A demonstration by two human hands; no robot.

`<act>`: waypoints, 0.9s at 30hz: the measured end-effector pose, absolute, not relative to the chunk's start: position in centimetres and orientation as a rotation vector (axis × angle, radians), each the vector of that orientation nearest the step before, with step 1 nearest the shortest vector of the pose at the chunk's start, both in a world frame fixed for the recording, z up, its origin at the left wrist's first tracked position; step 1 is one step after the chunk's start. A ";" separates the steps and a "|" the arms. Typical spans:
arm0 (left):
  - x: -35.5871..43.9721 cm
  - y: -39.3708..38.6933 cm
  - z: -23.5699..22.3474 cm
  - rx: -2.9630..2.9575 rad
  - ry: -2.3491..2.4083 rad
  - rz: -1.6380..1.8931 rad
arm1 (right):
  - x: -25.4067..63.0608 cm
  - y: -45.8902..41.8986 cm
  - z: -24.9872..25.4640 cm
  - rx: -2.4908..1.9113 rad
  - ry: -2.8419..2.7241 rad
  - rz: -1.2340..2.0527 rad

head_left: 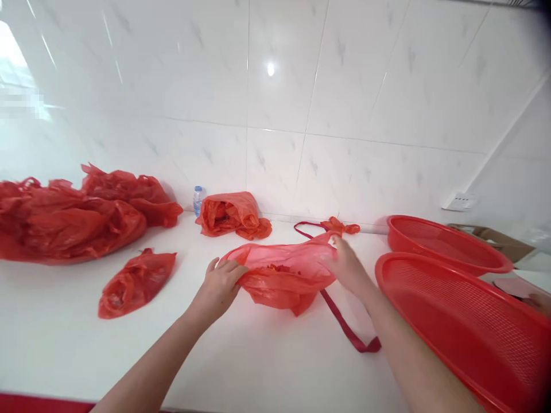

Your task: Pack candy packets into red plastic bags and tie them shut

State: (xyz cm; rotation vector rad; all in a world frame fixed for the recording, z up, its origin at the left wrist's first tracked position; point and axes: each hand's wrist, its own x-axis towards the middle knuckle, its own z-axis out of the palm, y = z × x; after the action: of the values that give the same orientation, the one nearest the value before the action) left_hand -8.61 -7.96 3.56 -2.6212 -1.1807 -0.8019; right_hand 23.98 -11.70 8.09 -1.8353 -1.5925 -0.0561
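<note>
Head view, red translucent bag (284, 289), open, crinkled

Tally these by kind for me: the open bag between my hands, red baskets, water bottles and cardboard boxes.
Open red bag: 1
Red baskets: 2
Water bottle: 1
Cardboard box: 1
Total: 5

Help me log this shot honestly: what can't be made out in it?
Head view:
- Contents of the open red bag: too small to identify, partly hidden by its front.
- Right hand: fingers blurred, exact grip unclear.
- Big bag pile: cut off by the left edge; folds hide any contents.
- Cardboard box: partly hidden by the far basket.
- Near basket: cut off at lower right.
</note>
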 end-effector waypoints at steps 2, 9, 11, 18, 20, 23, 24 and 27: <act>-9.0 -7.2 6.0 -2.475 -1.169 -0.910 | 25.1 -11.9 10.5 -1.689 -1.350 -0.097; -10.1 -6.0 12.3 -2.022 -1.139 -1.083 | 25.7 -14.5 14.4 -1.560 -1.140 -0.007; -10.6 -6.0 13.6 -2.076 -1.211 -0.996 | 25.4 -14.9 14.4 -1.540 -1.128 -0.008; -11.8 -6.7 15.6 -2.338 -1.693 -1.126 | 24.7 -15.0 14.7 -1.490 -1.167 0.115; -11.3 -6.8 15.0 -2.430 -1.724 -1.176 | 24.1 -15.0 14.6 -1.510 -1.186 0.129; -10.0 -6.8 13.5 -2.609 -1.775 -1.237 | 22.8 -15.3 14.3 -1.513 -1.217 0.118; -9.4 -6.7 12.9 -2.671 -1.809 -1.278 | 22.3 -15.7 14.3 -1.490 -1.246 0.122; -7.6 -6.5 11.7 -2.916 -1.955 -1.486 | 20.5 -17.7 13.9 -1.447 -1.335 0.121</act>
State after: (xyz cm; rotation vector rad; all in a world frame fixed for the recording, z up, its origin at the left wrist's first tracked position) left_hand -7.59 -6.51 11.67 -2.9155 -1.9551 -1.4862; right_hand 20.48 -17.68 13.90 -1.4468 -1.3349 0.1209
